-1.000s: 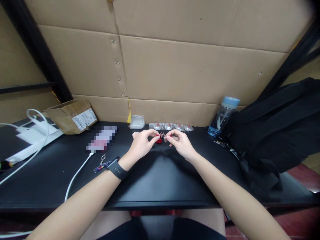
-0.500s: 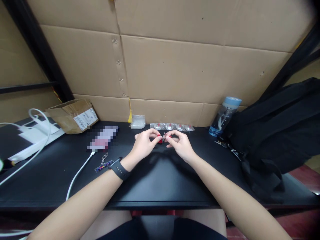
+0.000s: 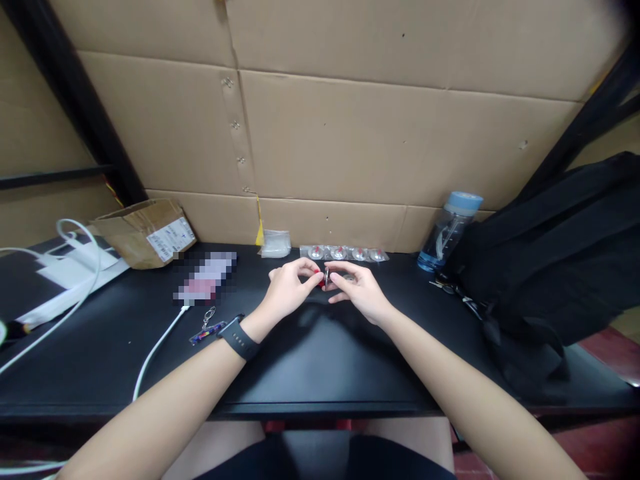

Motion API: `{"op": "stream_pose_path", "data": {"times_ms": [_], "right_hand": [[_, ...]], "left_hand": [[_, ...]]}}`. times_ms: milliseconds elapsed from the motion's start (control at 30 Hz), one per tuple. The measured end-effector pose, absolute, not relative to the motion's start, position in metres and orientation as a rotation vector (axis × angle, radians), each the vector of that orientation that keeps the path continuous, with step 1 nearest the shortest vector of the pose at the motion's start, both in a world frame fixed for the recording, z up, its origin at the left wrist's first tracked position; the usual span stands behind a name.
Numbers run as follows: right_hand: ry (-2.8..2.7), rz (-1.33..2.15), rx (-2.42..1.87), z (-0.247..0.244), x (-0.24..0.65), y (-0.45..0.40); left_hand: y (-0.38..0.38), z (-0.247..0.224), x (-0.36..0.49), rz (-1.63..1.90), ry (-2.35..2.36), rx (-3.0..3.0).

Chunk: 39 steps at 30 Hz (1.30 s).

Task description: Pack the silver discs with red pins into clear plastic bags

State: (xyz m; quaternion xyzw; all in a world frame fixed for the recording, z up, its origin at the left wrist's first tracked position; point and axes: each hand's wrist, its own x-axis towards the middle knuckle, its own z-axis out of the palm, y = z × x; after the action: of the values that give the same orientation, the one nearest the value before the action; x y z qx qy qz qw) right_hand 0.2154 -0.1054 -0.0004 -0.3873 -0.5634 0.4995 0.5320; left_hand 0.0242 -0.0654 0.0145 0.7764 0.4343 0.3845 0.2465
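1. Both hands are working just short of the far edge of the tabletop, roughly midway between its left and right edges.
2. The left hand is pinching a small red piece between thumb and forefinger; its grip is narrow.
3. The right hand is gripping narrowly a thin piece, which is standing edge-on beside the red piece. Whether the two are joined is not showing.
4. Sound handling, as judged here, is calling for light fingertip pressure: the left pinch should be steadying the red piece while the right fingertips are bearing evenly on the thin piece's rim, without bending or tilting it. Working low is limiting any drop.
5. In pose, the forearms are reaching in from the near edge and converging in a V. The left wrist, wearing a dark watch, is angling inward; the right hand is mirroring it, its lower fingers spreading loosely beneath the thumb.
6. Along the far edge, a row of packaged discs is lying just beyond the hands, with a clear packet to its left. A bottle is standing towards the far right corner.
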Motion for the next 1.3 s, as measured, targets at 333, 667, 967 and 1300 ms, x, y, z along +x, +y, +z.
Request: {"op": "stream_pose_path", "data": {"times_ms": [333,667,967,1300], "right_hand": [[-1.608,0.859,-1.078,-0.003,0.226,-0.098],[-1.715,0.648,-1.117,0.003,0.234,-0.097],[-1.654,0.685,-1.057,-0.003,0.234,-0.093],[-1.656,0.676,-0.984,0.001,0.236,-0.096]], "left_hand": [[-0.05,-0.001,0.013,0.742,1.424,2.496],[-0.008,-0.02,-0.034,0.44,1.915,2.54],[-0.036,0.027,-0.043,0.754,1.763,3.053],[-0.126,0.011,-0.038,0.783,1.543,2.956]]}}
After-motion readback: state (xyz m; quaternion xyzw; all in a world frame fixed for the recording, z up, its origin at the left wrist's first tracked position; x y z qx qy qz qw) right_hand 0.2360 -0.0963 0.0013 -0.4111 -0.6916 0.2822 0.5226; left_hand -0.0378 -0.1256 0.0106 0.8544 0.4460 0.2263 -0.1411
